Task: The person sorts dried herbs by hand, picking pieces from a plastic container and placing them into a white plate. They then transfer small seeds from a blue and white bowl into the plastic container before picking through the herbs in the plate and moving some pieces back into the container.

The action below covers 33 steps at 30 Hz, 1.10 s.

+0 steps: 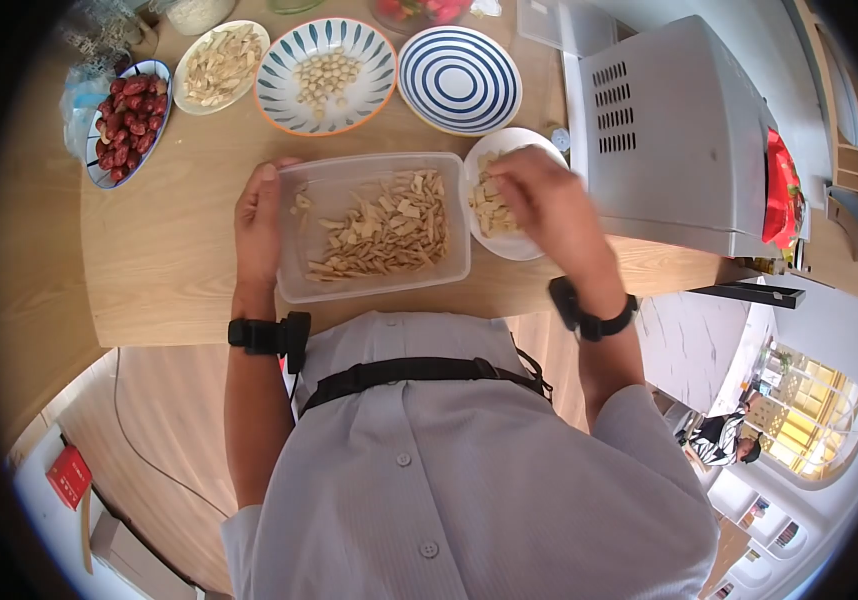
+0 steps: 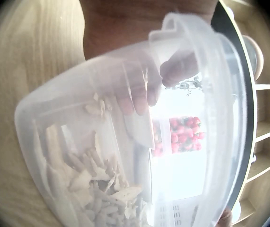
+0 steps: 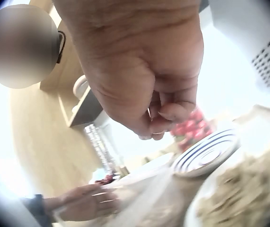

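A clear plastic container [image 1: 374, 225] holding beige dried slices sits on the wooden table near its front edge. My left hand [image 1: 259, 215] grips the container's left end wall. Seen through the plastic, its fingers [image 2: 137, 97] curl against the wall. A white plate [image 1: 521, 243] of the same beige slices stands at the container's right end. My right hand [image 1: 539, 190] hovers over that plate, blurred. Its fingertips [image 3: 165, 116] are bunched in a pinch with a pale sliver between them.
Along the back stand a bowl of red dates [image 1: 129, 120], a plate of pale slices [image 1: 219, 65], a patterned bowl [image 1: 326, 75] of round seeds and an empty blue-spiral plate [image 1: 459, 80]. A grey appliance [image 1: 669, 140] fills the right side.
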Each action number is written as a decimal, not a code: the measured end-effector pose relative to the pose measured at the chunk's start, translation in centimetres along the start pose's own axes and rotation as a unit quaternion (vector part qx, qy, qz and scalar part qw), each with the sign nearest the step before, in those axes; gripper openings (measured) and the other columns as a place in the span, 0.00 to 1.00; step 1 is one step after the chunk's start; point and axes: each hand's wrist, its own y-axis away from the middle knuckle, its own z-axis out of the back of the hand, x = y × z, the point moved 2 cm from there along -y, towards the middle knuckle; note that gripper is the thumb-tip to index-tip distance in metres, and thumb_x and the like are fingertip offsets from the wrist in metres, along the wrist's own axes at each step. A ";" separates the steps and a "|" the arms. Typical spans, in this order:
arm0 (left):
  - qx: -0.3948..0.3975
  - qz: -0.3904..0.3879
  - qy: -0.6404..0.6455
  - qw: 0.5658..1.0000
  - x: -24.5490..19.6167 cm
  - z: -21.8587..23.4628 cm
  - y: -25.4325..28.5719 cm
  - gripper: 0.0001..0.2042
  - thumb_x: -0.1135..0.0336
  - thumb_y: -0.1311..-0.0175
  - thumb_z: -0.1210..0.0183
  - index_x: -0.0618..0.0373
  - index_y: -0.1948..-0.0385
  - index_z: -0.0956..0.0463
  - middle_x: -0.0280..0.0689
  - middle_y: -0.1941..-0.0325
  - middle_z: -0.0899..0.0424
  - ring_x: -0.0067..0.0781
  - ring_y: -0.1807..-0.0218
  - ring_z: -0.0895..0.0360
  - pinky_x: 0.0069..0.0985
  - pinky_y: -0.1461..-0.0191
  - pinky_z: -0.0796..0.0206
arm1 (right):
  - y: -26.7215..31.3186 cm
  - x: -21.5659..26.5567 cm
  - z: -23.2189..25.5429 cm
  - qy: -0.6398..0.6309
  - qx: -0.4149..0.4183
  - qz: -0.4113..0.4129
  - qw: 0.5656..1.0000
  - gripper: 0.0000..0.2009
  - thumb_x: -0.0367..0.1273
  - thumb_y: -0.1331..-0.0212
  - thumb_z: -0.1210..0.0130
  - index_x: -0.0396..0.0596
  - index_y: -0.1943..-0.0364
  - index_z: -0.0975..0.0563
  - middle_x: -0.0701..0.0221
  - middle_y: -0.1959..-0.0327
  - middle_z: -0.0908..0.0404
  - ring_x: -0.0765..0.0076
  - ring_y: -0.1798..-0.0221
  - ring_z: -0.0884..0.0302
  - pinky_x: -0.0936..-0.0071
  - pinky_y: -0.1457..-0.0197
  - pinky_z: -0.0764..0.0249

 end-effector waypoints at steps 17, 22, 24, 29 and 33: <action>-0.011 -0.010 0.015 1.000 -0.7 -0.5 0.2 0.19 0.53 0.16 0.51 0.59 0.48 0.18 0.31 0.53 0.14 0.20 0.50 0.22 0.23 0.43 0.30 | -5.1 5.7 -13.1 0.043 0.224 0.210 0.951 0.07 0.26 0.42 0.43 0.43 0.61 0.18 0.60 0.60 0.19 0.48 0.53 0.17 0.57 0.50 0.20; -0.007 -0.012 0.008 1.000 -0.6 -0.5 0.1 0.20 0.52 0.17 0.51 0.59 0.49 0.18 0.31 0.53 0.14 0.20 0.50 0.22 0.23 0.41 0.31 | -5.9 4.4 -12.2 0.000 0.274 0.171 0.947 0.08 0.23 0.44 0.43 0.45 0.60 0.17 0.59 0.61 0.18 0.45 0.51 0.17 0.54 0.50 0.22; -0.007 -0.012 0.008 1.000 -0.7 -0.6 0.1 0.20 0.52 0.17 0.51 0.59 0.49 0.18 0.31 0.53 0.14 0.20 0.50 0.22 0.23 0.41 0.31 | -5.9 4.0 -11.7 -0.014 0.281 0.142 0.949 0.09 0.22 0.46 0.41 0.45 0.61 0.17 0.58 0.61 0.17 0.44 0.51 0.17 0.54 0.50 0.23; -0.009 0.003 0.012 1.000 -0.9 -0.6 0.2 0.20 0.52 0.16 0.52 0.59 0.49 0.17 0.31 0.54 0.14 0.20 0.50 0.23 0.23 0.41 0.31 | -5.9 2.4 -11.8 -0.065 0.257 0.149 0.953 0.11 0.19 0.49 0.40 0.44 0.61 0.17 0.58 0.61 0.14 0.44 0.52 0.17 0.56 0.49 0.23; -0.009 -0.004 -0.006 1.000 -0.8 -0.5 0.1 0.20 0.52 0.16 0.52 0.58 0.48 0.18 0.31 0.54 0.15 0.20 0.51 0.22 0.23 0.43 0.29 | -6.6 2.8 -9.8 -0.150 0.245 0.130 0.949 0.12 0.19 0.47 0.39 0.42 0.58 0.16 0.57 0.60 0.13 0.47 0.53 0.15 0.60 0.50 0.22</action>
